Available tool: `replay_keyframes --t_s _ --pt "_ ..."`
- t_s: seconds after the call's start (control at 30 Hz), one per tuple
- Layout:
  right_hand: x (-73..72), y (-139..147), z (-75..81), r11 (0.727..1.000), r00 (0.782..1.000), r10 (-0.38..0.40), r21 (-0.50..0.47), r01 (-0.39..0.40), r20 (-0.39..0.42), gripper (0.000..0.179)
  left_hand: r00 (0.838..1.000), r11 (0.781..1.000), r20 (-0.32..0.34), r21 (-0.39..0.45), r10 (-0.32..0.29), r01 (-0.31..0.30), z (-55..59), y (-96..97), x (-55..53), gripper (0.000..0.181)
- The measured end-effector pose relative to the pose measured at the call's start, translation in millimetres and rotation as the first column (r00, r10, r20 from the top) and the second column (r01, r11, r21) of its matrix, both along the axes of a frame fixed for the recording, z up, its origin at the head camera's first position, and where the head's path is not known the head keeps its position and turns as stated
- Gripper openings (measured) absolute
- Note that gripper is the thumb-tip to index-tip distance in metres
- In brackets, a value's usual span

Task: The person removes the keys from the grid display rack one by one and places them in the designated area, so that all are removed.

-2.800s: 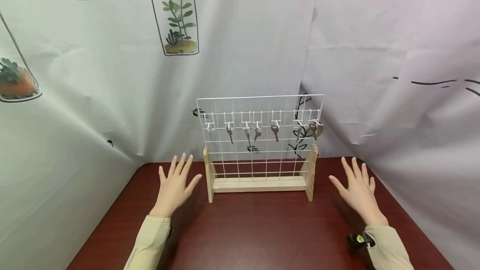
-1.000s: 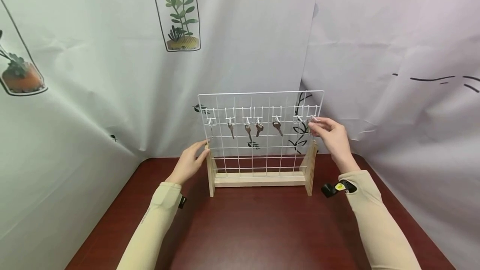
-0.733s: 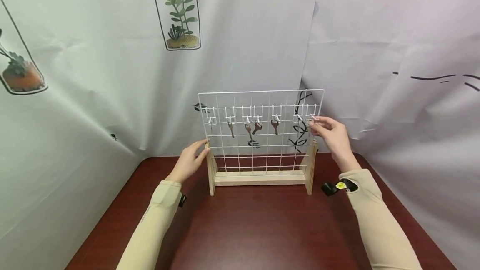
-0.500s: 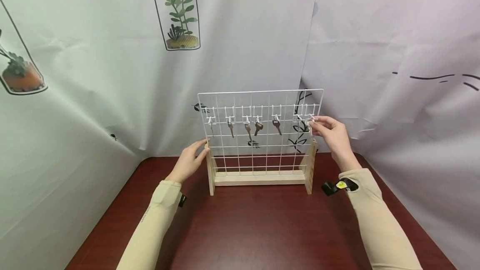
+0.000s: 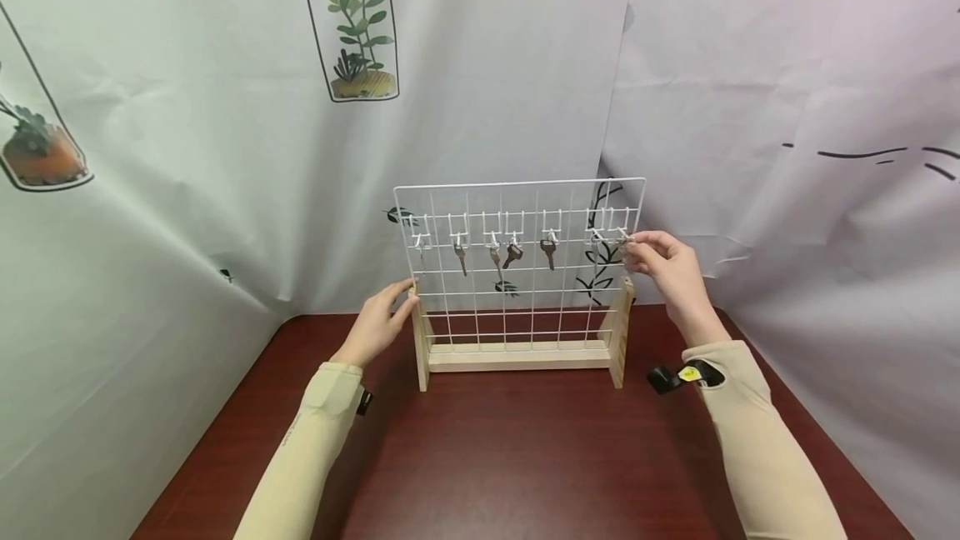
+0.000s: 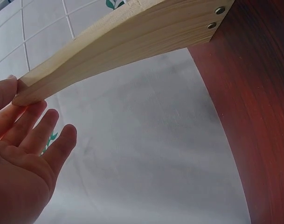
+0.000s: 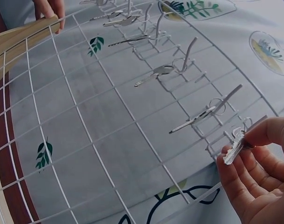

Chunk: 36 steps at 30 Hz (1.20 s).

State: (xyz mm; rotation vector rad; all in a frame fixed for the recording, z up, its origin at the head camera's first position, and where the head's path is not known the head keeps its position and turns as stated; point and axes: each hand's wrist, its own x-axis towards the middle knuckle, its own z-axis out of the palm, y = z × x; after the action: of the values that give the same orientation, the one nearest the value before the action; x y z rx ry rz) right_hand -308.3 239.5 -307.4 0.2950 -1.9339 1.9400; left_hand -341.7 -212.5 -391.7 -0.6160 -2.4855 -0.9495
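Note:
A white wire grid rack [image 5: 519, 183] on a pale wooden stand [image 5: 517, 358] stands upright on the table. Keys hang by small rings from white hooks along its upper part. My right hand [image 5: 681, 282] is at the far right hook. In the right wrist view its thumb and fingers pinch a silver key [image 7: 234, 151], with the key's ring close to the hook. My left hand [image 5: 375, 325] grips the top end of the stand's left upright [image 6: 104, 51] between thumb and fingers. Beside the pinched key hangs another silver key [image 7: 195, 119], and a brownish key [image 5: 549, 253] hangs farther left.
The dark red wooden table [image 5: 495, 457] stretches in front of the stand. White cloth [image 5: 787, 90] printed with plants hangs close behind and on both sides. A black strap device [image 5: 667, 377] sits at the right wrist.
Both hands, earlier spread over the table, have moved to the rack: left onto the upright, right onto the rightmost key. Lately the right hand has shifted slightly right with the key.

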Motion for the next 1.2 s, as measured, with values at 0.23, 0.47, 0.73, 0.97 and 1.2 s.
replay_keyframes --t_s 0.23,0.47,0.73,0.97,1.2 --pt "5.1 0 2.6 1.000 1.000 0.008 -0.020 -0.008 -0.010 0.004 1.000 1.000 0.013 0.006 -0.003 0.003 -1.2 -0.6 -0.6 0.045" --pt "12.1 0 6.1 0.998 0.999 0.028 -0.061 -0.030 -0.022 0.006 1.000 1.000 0.019 0.011 -0.005 0.005 -2.1 -1.1 -1.5 0.045" --pt "18.7 2 10.0 0.994 0.999 0.041 -0.097 -0.043 -0.028 0.007 1.000 1.000 0.021 0.020 -0.012 0.011 -2.7 -1.0 -1.9 0.046" --pt "23.7 2 13.5 0.989 0.997 0.053 -0.138 -0.061 -0.060 0.008 1.000 1.000 0.019 0.020 -0.013 0.013 -2.7 -0.4 -1.4 0.046" --pt "29.3 1 17.6 0.989 0.996 0.044 -0.139 -0.054 -0.072 0.012 1.000 1.000 0.029 0.008 -0.004 0.004 -2.4 -0.6 -0.8 0.047"
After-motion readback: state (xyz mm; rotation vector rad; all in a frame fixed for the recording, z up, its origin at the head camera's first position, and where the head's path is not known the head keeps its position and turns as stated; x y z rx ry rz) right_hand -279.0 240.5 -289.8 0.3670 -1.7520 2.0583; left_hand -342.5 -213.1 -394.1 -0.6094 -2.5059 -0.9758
